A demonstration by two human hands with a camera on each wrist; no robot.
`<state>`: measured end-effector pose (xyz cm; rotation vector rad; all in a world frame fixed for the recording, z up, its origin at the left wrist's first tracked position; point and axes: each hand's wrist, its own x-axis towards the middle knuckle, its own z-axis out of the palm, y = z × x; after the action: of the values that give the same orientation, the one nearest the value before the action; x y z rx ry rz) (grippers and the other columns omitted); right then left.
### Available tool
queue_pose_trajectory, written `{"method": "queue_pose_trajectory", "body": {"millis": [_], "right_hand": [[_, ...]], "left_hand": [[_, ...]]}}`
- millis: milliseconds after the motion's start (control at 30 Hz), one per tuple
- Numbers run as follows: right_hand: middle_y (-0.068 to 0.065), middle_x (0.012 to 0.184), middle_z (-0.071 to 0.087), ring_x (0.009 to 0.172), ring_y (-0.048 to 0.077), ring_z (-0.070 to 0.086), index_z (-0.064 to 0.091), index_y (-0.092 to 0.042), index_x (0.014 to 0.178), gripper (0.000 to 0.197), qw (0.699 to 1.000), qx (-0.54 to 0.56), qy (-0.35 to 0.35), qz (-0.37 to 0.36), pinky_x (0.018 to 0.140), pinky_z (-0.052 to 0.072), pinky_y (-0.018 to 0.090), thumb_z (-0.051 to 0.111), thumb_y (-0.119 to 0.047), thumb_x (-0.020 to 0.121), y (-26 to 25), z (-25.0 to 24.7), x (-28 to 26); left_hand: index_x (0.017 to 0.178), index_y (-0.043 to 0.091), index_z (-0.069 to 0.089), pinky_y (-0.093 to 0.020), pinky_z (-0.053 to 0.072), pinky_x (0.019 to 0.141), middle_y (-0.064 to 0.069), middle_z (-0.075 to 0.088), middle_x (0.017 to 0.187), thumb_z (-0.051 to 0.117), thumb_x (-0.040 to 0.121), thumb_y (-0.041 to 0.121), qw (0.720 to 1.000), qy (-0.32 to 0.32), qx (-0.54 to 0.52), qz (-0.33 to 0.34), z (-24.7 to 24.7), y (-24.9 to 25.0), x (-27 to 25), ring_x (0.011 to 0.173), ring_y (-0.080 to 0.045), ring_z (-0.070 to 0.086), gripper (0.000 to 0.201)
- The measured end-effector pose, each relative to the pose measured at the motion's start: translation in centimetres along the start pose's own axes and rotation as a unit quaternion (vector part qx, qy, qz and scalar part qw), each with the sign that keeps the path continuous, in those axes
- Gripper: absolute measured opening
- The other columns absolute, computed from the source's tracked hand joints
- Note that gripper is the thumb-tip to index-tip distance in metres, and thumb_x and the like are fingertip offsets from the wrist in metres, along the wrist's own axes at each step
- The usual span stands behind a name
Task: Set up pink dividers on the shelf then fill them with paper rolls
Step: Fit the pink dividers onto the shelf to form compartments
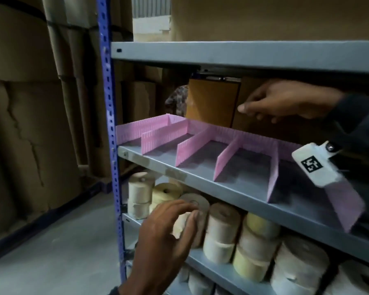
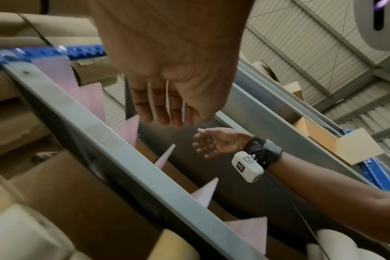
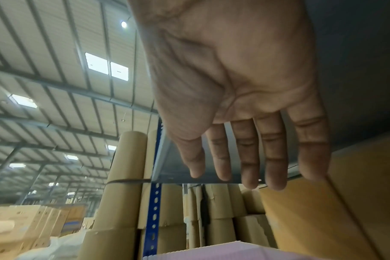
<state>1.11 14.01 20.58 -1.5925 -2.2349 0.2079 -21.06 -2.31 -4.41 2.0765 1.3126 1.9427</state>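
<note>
- Your left hand (image 1: 168,224), low and centre-left in the head view, has its fingers (image 1: 179,206) spread and loosely straight; the fingertips are right at the flat end of a tan paper roll (image 1: 195,211) lying on its side, but blur hides whether they touch it.
- Your right hand (image 1: 285,101), upper right of that view, hangs with relaxed, slightly parted fingers (image 3: 247,154), holding nothing, above the pink dividers (image 1: 200,141).
- The dividers stand upright on the grey middle shelf (image 1: 232,188), a long back strip with cross pieces running toward the front edge; the bays between them hold no rolls.
- More paper rolls (image 1: 254,241), cream and pale yellow, are stacked along the shelf below.
- A brown cardboard box (image 1: 211,101) sits behind the dividers, and a blue perforated upright (image 1: 110,124) runs down the left of the rack.
</note>
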Motion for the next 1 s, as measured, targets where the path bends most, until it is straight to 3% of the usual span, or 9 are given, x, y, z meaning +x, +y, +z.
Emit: {"method": "queue_pose_trajectory", "body": {"millis": [100, 200, 333, 500, 633, 767, 867, 967, 1000], "right_hand": [[-0.006, 0.086, 0.075, 0.086, 0.017, 0.071, 0.077, -0.023, 0.096, 0.032, 0.999, -0.02, 0.003, -0.028, 0.067, 0.06, 0.037, 0.069, -0.052, 0.085, -4.8, 1.9, 1.4], [-0.001, 0.091, 0.075, 0.087, 0.019, 0.07, 0.077, -0.021, 0.094, 0.031, 0.999, -0.025, -0.013, -0.035, 0.066, 0.059, 0.037, 0.068, -0.05, 0.087, -8.6, 4.0, 3.4], [-0.002, 0.084, 0.072, 0.071, 0.013, 0.064, 0.078, -0.018, 0.091, 0.034, 0.998, -0.045, -0.015, -0.05, 0.052, 0.049, 0.024, 0.065, -0.049, 0.09, -11.9, 6.5, 7.2], [-0.014, 0.056, 0.066, 0.068, 0.011, 0.06, 0.07, -0.021, 0.075, 0.023, 0.998, -0.036, -0.051, -0.019, 0.06, 0.048, 0.028, 0.067, -0.037, 0.092, -13.5, 8.4, 13.8], [-0.004, 0.075, 0.059, 0.069, 0.011, 0.052, 0.067, -0.017, 0.092, 0.004, 0.997, -0.042, -0.069, -0.006, 0.058, 0.042, 0.027, 0.064, -0.019, 0.094, -13.7, 9.8, 19.1], [0.002, 0.075, 0.061, 0.065, 0.015, 0.055, 0.07, -0.015, 0.084, 0.006, 0.994, -0.082, -0.072, -0.014, 0.053, 0.045, 0.027, 0.068, -0.011, 0.088, -13.1, 11.0, 24.5], [0.01, 0.091, 0.068, 0.079, 0.025, 0.062, 0.072, -0.008, 0.103, 0.018, 0.991, -0.094, -0.08, -0.042, 0.074, 0.056, 0.039, 0.071, -0.013, 0.086, -12.0, 12.3, 28.5], [-0.004, 0.067, 0.064, 0.052, 0.008, 0.056, 0.073, -0.016, 0.09, 0.005, 0.985, -0.126, -0.106, -0.056, 0.05, 0.047, 0.021, 0.069, -0.013, 0.089, -11.0, 14.2, 31.8], [-0.007, 0.063, 0.063, 0.05, 0.007, 0.054, 0.074, -0.016, 0.089, 0.007, 0.982, -0.138, -0.11, -0.066, 0.048, 0.046, 0.02, 0.068, -0.014, 0.09, -10.8, 14.9, 32.9]], "left_hand": [[0.095, 0.021, 0.078, -0.029, 0.056, 0.074, 0.016, 0.072, 0.094, 0.07, 0.091, 0.028, 0.999, -0.007, 0.014, -0.031, -4.0, -2.8, 0.3, 0.088, 0.0, 0.068, 0.011], [0.097, 0.023, 0.077, -0.028, 0.055, 0.075, 0.02, 0.072, 0.095, 0.069, 0.09, 0.028, 0.998, -0.025, 0.023, -0.052, -7.1, -5.1, 0.8, 0.09, 0.001, 0.067, 0.012], [0.095, 0.024, 0.076, -0.024, 0.053, 0.073, 0.022, 0.069, 0.093, 0.06, 0.093, 0.041, 0.998, -0.01, 0.034, -0.044, -9.9, -8.2, 2.3, 0.087, 0.002, 0.065, 0.023], [0.096, 0.023, 0.076, -0.028, 0.055, 0.067, 0.019, 0.07, 0.095, 0.057, 0.092, 0.041, 0.998, 0.004, 0.053, -0.019, -10.7, -12.2, 5.1, 0.089, 0.001, 0.064, 0.027], [0.099, 0.018, 0.077, -0.034, 0.058, 0.076, 0.014, 0.072, 0.098, 0.057, 0.093, 0.037, 0.998, 0.002, 0.059, 0.004, -10.9, -14.9, 8.1, 0.09, -0.007, 0.069, 0.028], [0.1, 0.016, 0.077, -0.04, 0.061, 0.075, 0.01, 0.072, 0.098, 0.055, 0.093, 0.039, 0.996, 0.002, 0.09, 0.012, -11.4, -17.8, 11.9, 0.089, -0.012, 0.07, 0.033], [0.102, 0.012, 0.078, -0.042, 0.061, 0.071, 0.005, 0.073, 0.094, 0.059, 0.094, 0.037, 0.992, 0.001, 0.124, -0.002, -11.3, -19.7, 14.7, 0.083, -0.016, 0.07, 0.032], [0.111, 0.012, 0.077, -0.043, 0.06, 0.064, 0.004, 0.071, 0.09, 0.065, 0.094, 0.028, 0.987, -0.011, 0.158, -0.005, -10.8, -21.0, 16.9, 0.075, -0.016, 0.068, 0.027], [0.116, 0.013, 0.075, -0.043, 0.06, 0.062, 0.004, 0.07, 0.089, 0.066, 0.096, 0.026, 0.985, -0.019, 0.169, -0.008, -10.7, -21.4, 17.6, 0.073, -0.016, 0.067, 0.025]]}}
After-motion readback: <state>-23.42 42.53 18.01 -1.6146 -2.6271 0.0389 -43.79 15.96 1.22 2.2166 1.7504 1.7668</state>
